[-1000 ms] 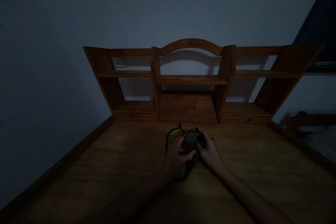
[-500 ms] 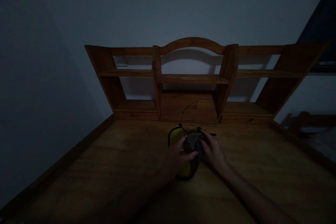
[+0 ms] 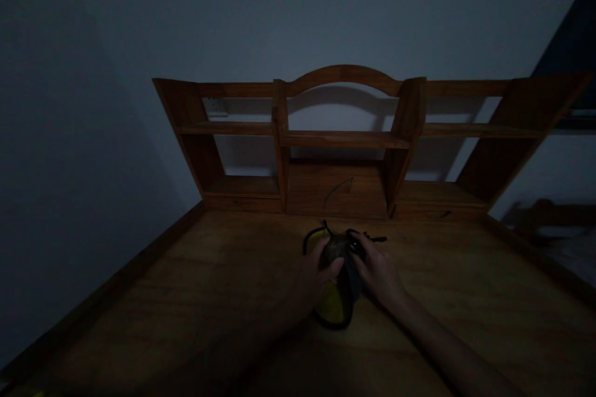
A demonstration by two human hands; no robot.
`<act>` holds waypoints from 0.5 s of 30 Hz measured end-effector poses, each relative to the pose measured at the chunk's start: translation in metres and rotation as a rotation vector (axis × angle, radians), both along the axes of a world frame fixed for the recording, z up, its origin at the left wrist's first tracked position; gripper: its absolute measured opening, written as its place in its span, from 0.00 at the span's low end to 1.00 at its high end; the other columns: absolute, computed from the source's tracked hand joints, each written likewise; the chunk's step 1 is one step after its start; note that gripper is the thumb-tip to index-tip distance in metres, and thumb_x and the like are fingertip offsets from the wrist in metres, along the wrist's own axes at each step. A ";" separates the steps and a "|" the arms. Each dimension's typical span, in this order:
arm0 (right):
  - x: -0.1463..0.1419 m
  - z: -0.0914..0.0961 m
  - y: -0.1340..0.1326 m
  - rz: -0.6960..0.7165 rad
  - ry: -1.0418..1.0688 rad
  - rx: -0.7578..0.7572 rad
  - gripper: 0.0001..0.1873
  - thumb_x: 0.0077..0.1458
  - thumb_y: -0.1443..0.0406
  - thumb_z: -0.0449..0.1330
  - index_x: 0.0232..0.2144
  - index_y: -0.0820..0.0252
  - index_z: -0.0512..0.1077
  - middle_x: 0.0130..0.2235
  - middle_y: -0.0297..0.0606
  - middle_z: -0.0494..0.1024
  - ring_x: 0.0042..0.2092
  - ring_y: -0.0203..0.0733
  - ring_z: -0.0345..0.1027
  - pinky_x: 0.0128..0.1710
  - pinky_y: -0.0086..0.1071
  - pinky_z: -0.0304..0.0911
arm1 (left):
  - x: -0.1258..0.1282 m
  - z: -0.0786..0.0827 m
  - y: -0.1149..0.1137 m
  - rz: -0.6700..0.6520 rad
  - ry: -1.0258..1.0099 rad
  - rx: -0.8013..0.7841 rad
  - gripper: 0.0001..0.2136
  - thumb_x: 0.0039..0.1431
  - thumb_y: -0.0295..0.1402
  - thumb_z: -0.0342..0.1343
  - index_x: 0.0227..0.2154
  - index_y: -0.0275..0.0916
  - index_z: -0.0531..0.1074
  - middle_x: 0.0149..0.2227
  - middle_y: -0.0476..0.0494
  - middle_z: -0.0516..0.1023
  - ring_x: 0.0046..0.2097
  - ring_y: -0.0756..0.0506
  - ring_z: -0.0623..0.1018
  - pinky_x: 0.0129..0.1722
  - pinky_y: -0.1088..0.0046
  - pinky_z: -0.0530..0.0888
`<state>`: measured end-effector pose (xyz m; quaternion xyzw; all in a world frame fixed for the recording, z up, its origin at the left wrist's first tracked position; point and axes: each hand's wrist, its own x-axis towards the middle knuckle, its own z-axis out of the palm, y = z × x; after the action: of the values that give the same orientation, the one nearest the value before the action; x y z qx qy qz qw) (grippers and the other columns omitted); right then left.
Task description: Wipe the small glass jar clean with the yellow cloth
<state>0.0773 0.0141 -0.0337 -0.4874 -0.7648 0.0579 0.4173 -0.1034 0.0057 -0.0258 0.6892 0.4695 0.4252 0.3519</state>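
In dim light, a yellow fabric piece with thick black edging (image 3: 331, 307) lies at the middle of the wooden desk; it looks like an opened pouch with a dark grey side. A dark, rounded, slightly shiny object (image 3: 334, 249) is above it. My left hand (image 3: 321, 270) has its fingers and thumb closed around the rounded object's left side. On the right, my right hand (image 3: 376, 267) pinches a black edge or small dark part beside that object. A thin black cord or strap end sticks out past the fingers. Exact details between the hands are too dark to make out.
A wooden shelf unit (image 3: 344, 139) stands along the back of the desk (image 3: 223, 285), against a pale wall (image 3: 233, 12). A socket (image 3: 216, 107) shows behind its left part. Raised wooden edges run along the desk's sides.
My left thumb has drawn in over the rounded object, which sits slightly lower and further left. The yellow fabric hangs or lies a little nearer to me. The view has shifted slightly.
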 end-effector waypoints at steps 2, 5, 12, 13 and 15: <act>0.001 -0.002 0.001 0.027 -0.010 0.013 0.21 0.58 0.69 0.50 0.55 0.60 0.61 0.49 0.45 0.73 0.49 0.47 0.69 0.48 0.41 0.67 | 0.001 -0.004 0.002 -0.017 -0.039 -0.016 0.17 0.58 0.41 0.52 0.49 0.44 0.66 0.41 0.48 0.77 0.40 0.46 0.77 0.39 0.71 0.74; 0.002 -0.003 0.001 0.065 -0.031 0.034 0.24 0.57 0.70 0.49 0.56 0.58 0.59 0.52 0.43 0.71 0.52 0.46 0.67 0.51 0.41 0.65 | 0.003 -0.009 0.005 -0.060 -0.096 -0.076 0.17 0.58 0.43 0.51 0.48 0.43 0.65 0.39 0.47 0.77 0.35 0.46 0.78 0.31 0.73 0.75; 0.002 -0.003 0.002 0.127 -0.035 -0.031 0.23 0.59 0.70 0.49 0.57 0.57 0.59 0.53 0.42 0.70 0.52 0.44 0.67 0.51 0.39 0.65 | 0.001 -0.011 0.007 -0.090 -0.126 -0.170 0.16 0.57 0.48 0.50 0.41 0.41 0.67 0.28 0.50 0.74 0.25 0.48 0.76 0.20 0.76 0.72; 0.003 -0.003 0.001 0.124 -0.034 -0.045 0.22 0.60 0.70 0.49 0.56 0.57 0.60 0.52 0.43 0.71 0.51 0.44 0.68 0.50 0.39 0.65 | 0.000 -0.010 0.007 -0.092 -0.128 -0.183 0.17 0.58 0.49 0.50 0.40 0.41 0.67 0.27 0.51 0.74 0.23 0.49 0.75 0.18 0.77 0.70; 0.003 -0.005 0.001 0.095 -0.034 -0.066 0.20 0.60 0.68 0.49 0.55 0.59 0.61 0.49 0.44 0.73 0.47 0.45 0.71 0.47 0.38 0.67 | -0.001 -0.010 0.008 -0.104 -0.131 -0.194 0.17 0.58 0.49 0.50 0.39 0.40 0.67 0.26 0.51 0.73 0.20 0.50 0.73 0.17 0.77 0.68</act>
<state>0.0807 0.0156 -0.0384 -0.4650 -0.7918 0.0943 0.3846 -0.1044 0.0138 -0.0355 0.6459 0.4482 0.4030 0.4684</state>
